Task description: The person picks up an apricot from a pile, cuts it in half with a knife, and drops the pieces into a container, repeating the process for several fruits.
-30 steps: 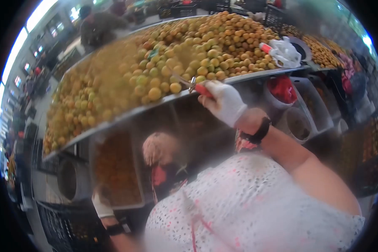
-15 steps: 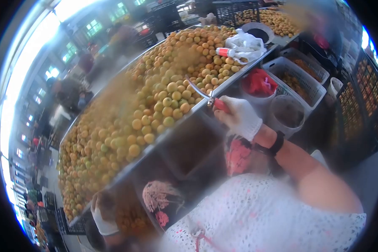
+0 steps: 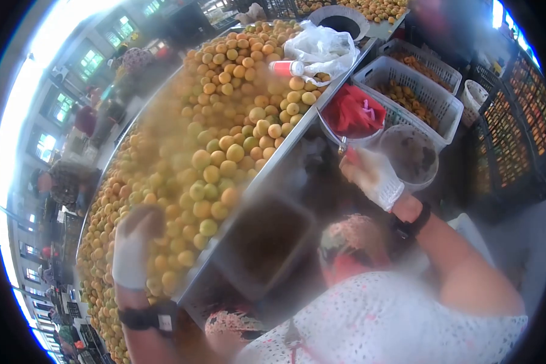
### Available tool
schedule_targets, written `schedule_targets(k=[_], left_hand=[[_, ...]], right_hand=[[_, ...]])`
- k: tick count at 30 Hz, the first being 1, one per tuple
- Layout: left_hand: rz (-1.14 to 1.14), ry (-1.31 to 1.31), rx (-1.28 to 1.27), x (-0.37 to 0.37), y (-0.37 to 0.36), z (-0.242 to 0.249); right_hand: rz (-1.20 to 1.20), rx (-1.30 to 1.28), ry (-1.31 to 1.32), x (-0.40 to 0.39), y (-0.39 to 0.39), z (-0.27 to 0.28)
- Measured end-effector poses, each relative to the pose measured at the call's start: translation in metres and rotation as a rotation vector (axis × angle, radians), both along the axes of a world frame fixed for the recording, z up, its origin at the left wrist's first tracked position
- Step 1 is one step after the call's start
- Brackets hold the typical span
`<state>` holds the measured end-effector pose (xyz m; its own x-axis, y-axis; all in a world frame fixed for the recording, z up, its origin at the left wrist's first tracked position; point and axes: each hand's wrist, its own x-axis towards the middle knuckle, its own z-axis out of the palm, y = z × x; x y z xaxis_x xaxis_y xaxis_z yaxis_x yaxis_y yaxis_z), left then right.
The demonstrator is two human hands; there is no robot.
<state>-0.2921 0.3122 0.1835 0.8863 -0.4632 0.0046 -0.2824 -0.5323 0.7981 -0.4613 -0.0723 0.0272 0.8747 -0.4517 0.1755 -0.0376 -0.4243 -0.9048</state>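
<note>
My right hand (image 3: 373,176), in a white glove, is closed around the red handle of a tool with a thin, curved metal blade (image 3: 325,120). It is over the space beside the metal-edged table, near a white bucket holding a red plastic bag (image 3: 353,112). My left hand (image 3: 134,246), also gloved, is over the heap of round yellow-orange fruit (image 3: 224,161). Its fingers are dark and blurred, so whether they hold a fruit cannot be made out.
A white plastic bag (image 3: 324,48) and a red-and-white bottle (image 3: 286,68) lie on the fruit. To the right stand a clear bucket (image 3: 409,159), white crates (image 3: 455,115) with orange pieces, and black crates (image 3: 515,139) of fruit. Blurred people work across the table.
My left hand has risen from the table's near edge to over the fruit. My right hand has drawn back from the fruit, with the curved blade still in it. The view has shifted.
</note>
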Motion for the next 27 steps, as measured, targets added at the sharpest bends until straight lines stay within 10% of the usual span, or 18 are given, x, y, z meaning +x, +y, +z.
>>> schedule_targets(k=[15, 27], left_hand=[[-0.217, -0.252, 0.540, 0.292, -0.133, -0.093], [-0.168, -0.610, 1.082, 0.357, -0.177, -0.163]], right_hand=[[0.018, 0.246, 0.113, 0.073, -0.034, -0.061], [-0.062, 0.126, 0.068, 0.077, -0.057, -0.099]])
